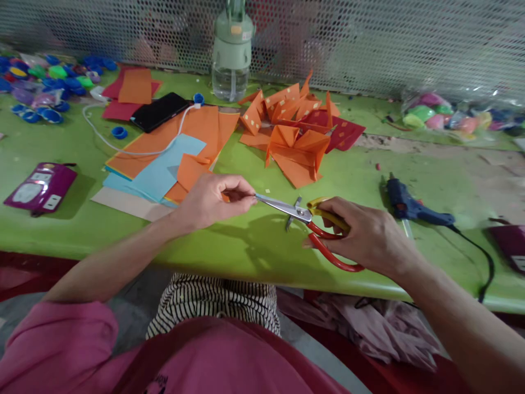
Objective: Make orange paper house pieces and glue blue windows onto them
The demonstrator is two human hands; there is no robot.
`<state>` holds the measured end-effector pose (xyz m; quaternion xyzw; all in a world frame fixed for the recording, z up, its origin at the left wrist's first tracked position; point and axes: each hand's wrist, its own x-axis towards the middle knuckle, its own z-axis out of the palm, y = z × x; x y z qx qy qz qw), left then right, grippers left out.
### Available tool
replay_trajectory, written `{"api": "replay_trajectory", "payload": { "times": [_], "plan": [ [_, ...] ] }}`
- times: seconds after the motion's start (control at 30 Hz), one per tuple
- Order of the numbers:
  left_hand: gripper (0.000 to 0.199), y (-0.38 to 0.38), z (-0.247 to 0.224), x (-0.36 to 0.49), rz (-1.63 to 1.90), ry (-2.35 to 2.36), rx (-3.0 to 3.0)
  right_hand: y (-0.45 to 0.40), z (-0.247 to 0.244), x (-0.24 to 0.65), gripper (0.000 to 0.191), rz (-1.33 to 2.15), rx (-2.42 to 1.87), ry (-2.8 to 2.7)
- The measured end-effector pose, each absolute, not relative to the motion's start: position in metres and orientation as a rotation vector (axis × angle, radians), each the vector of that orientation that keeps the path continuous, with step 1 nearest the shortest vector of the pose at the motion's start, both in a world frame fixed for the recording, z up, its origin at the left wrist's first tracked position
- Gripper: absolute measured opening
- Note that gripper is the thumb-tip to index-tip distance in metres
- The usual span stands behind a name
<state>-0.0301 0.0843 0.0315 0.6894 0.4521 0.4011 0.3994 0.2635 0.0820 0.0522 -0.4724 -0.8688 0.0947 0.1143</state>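
Observation:
My right hand (365, 232) grips a pair of scissors (301, 213) by its handles, one yellow and one red. The blades point left, nearly together, above the green table. A small dark strip-like piece sits crosswise at the blades near the pivot; its kind is unclear. At the blade tips, my left hand (219, 200) is closed in a pinch. Whatever is between those fingertips is too small or hidden to name. Just behind the left hand lie a folded orange paper piece (192, 172) and light blue paper (158, 172). Folded orange paper shapes (297, 148) stand beyond the scissors.
A blue glue gun (414, 202) with a black cord lies at right. A water bottle (232, 54) stands by the perforated metal screen (348, 44). A phone (159, 111) with a white cable rests on papers. Purple pouch-like items (41, 186) and colourful plastic pieces (45, 87) lie left.

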Motion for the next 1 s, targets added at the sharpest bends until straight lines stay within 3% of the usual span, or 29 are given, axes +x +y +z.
{"api": "replay_trajectory", "payload": {
  "times": [0.17,0.53,0.83,1.0],
  "plan": [
    [0.006,0.083,0.033,-0.029,0.982,1.156,1.735,0.08,0.053,0.264,0.072,0.238,-1.375,-2.551],
    [0.007,0.083,0.028,-0.029,0.999,1.144,1.736,0.073,0.049,0.264,0.058,0.236,-1.387,-2.51],
    [0.018,0.091,0.026,-0.03,0.964,1.027,1.385,0.088,0.039,0.27,0.042,0.27,-1.884,-2.397],
    [0.023,0.102,0.018,-0.033,0.951,1.046,1.305,0.102,0.032,0.273,0.047,0.255,-1.843,-2.57]
  ]
}}
